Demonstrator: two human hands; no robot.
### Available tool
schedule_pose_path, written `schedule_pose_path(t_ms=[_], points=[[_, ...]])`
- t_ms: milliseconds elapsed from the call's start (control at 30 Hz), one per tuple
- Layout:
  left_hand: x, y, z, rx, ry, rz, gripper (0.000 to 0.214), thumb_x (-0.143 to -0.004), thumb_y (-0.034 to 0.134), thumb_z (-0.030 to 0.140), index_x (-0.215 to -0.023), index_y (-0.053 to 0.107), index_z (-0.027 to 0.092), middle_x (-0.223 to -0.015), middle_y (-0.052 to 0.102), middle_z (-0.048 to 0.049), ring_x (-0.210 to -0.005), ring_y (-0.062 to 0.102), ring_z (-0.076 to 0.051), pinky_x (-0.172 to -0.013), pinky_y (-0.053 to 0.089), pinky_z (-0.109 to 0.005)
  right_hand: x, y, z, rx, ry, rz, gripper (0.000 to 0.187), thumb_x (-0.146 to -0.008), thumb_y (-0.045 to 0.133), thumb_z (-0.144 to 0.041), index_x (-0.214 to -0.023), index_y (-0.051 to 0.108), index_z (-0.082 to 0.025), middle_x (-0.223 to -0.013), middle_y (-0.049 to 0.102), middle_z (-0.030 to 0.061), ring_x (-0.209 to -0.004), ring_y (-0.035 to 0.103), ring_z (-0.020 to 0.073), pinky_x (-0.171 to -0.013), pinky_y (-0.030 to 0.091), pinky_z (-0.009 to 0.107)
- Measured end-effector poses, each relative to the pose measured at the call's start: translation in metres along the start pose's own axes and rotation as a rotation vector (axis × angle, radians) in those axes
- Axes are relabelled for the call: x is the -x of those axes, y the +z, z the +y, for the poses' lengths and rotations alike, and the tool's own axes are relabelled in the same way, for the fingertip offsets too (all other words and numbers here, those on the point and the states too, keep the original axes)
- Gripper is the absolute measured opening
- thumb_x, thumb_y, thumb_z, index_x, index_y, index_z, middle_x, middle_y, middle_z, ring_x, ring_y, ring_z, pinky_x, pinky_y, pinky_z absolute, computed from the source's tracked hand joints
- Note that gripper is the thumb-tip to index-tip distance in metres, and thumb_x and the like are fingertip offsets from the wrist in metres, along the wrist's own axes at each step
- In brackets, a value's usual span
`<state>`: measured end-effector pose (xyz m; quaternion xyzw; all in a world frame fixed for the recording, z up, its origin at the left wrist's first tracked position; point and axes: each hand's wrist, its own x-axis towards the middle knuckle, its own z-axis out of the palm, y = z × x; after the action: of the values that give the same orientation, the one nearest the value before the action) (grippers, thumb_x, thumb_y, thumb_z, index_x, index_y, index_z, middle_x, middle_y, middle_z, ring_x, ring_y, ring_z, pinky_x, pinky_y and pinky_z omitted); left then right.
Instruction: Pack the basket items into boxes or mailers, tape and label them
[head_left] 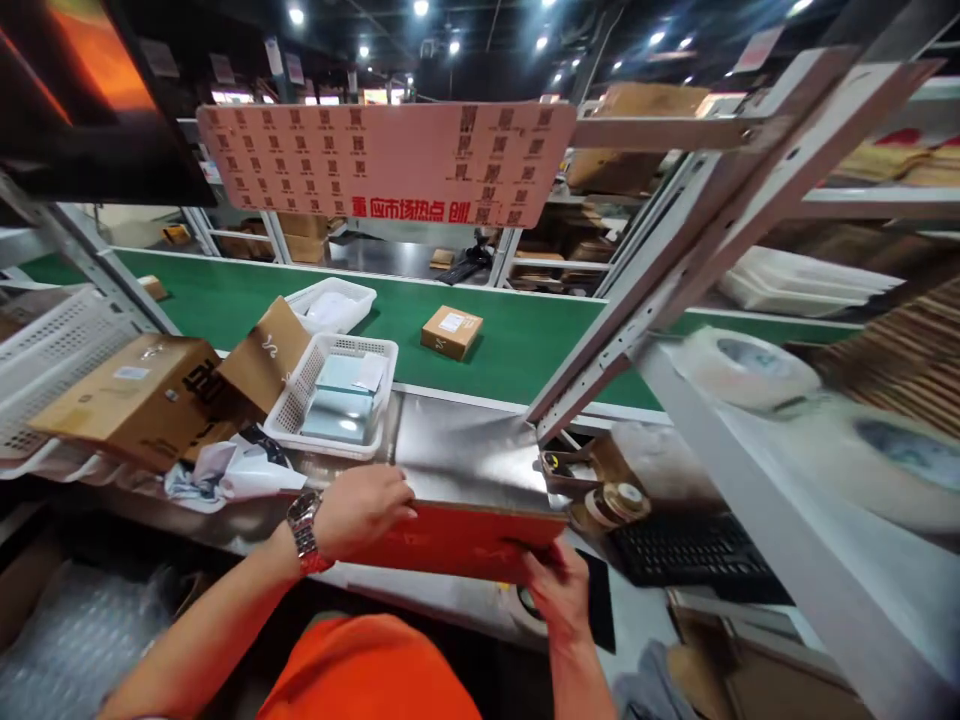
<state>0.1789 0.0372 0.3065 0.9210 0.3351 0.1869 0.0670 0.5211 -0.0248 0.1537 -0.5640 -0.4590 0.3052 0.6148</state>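
Note:
A flat red cardboard box [457, 540] lies at the near edge of the steel worktop [465, 450]. My left hand [360, 510], with a wristwatch on its wrist, rests closed over the box's left end. At the box's lower right corner my right hand [559, 590] pinches its edge from below. A white slotted basket [341, 395] holding pale blue flat packets stands just beyond my left hand.
An open brown carton [157, 395] and crumpled wrapping [232, 470] lie at the left. A small brown box [451, 331] and a white tray [334, 303] ride the green conveyor [517, 340]. Tape rolls [615, 503], a black keyboard [694, 550] and a slanted shelf frame [675, 270] crowd the right.

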Motion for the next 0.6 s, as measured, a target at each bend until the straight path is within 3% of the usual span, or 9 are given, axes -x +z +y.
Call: schedule_pose_path(t_ms=[67, 133, 233, 367, 467, 600], points=[[0.018, 0.034, -0.015, 0.031, -0.21, 0.211, 0.021, -0.106, 0.069, 0.035, -0.123, 0.071, 0.023, -0.125, 0.077, -0.0115, -0.133, 0.069, -0.031, -0.118, 0.055, -0.05, -0.002, 0.014, 0.027, -0.124, 0.205, -0.024, 0.049, -0.061, 0.099, -0.063, -0.081, 0.081, -0.022, -0.073, 0.08, 0.0071, -0.064, 0.072, 0.0243, -0.064, 0.065, 0.038], [0.042, 0.066, -0.029, 0.054, -0.485, 0.474, 0.044, -0.104, 0.07, 0.043, -0.141, 0.062, 0.021, -0.146, 0.066, -0.0177, -0.15, 0.056, -0.037, -0.129, 0.045, -0.061, 0.002, 0.025, 0.049, -0.153, 0.321, -0.062, 0.049, -0.051, 0.102, -0.06, -0.074, 0.08, -0.022, -0.069, 0.079, 0.0053, -0.064, 0.071, 0.0239, -0.065, 0.064, 0.038], [0.071, 0.108, -0.042, 0.177, -0.759, 0.702, 0.064, -0.1, 0.07, 0.054, -0.151, 0.05, 0.02, -0.156, 0.055, -0.0217, -0.154, 0.052, -0.039, -0.129, 0.044, -0.065, 0.011, 0.024, 0.065, -0.101, 0.399, -0.165, 0.05, -0.052, 0.101, -0.062, -0.075, 0.082, -0.022, -0.075, 0.083, 0.0085, -0.076, 0.077, 0.0287, -0.076, 0.067, 0.044], [0.069, 0.145, -0.051, 0.402, -0.96, 0.887, 0.093, -0.086, 0.083, 0.061, -0.157, 0.04, 0.021, -0.162, 0.044, -0.0232, -0.149, 0.054, -0.038, -0.123, 0.051, -0.061, 0.024, 0.001, 0.052, -0.093, 0.427, -0.137, 0.058, -0.058, 0.101, -0.064, -0.095, 0.087, -0.021, -0.097, 0.087, 0.0138, -0.092, 0.081, 0.032, -0.09, 0.067, 0.046], [0.054, 0.157, -0.058, 0.573, -1.163, 0.874, 0.085, -0.082, 0.085, 0.063, -0.146, 0.048, 0.021, -0.142, 0.058, -0.0172, -0.135, 0.061, -0.035, -0.125, 0.047, -0.062, 0.032, -0.008, 0.023, -0.172, 0.399, -0.108, 0.062, -0.064, 0.095, -0.073, -0.1, 0.088, -0.022, -0.103, 0.087, 0.0146, -0.094, 0.081, 0.0324, -0.087, 0.067, 0.044], [0.046, 0.168, -0.061, 0.905, -1.145, 0.695, 0.071, -0.089, 0.076, 0.061, -0.14, 0.047, 0.02, -0.135, 0.064, -0.0155, -0.129, 0.066, -0.033, -0.125, 0.048, -0.058, 0.048, 0.001, -0.012, -0.101, 0.433, -0.056, 0.055, -0.075, 0.087, -0.076, -0.088, 0.09, -0.023, -0.098, 0.087, 0.0127, -0.095, 0.08, 0.034, -0.085, 0.065, 0.042]])
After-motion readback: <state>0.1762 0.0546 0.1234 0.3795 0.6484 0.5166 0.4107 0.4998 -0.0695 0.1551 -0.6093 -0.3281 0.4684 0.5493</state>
